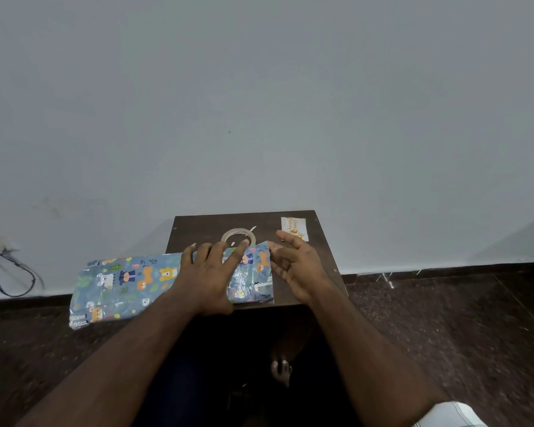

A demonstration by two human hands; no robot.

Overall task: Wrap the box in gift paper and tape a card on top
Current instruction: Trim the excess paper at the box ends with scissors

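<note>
Both forearms reach in from the near edge toward a small dark counter (293,291) set against a grey wall. On it lies the box (136,283), already covered in blue gift paper printed with bears; its long axis runs left to right, one end overhanging the counter's left side, the other end resting near the counter's middle. Left hand (211,272) lies flat on top, fingers (238,251) spread and straight, pressing the paper down and gripping nothing. Right hand (296,266) hovers just beside the box's right end, palm turned inward, fingers loosely parted, holding nothing.

That right end looks to be the step in hand: keep the left palm firm so the box cannot slide, crease the end flaps tight, then tape. Behind the box lies the tape roll (238,236), and the card (294,228) waits at the far right corner.
</note>
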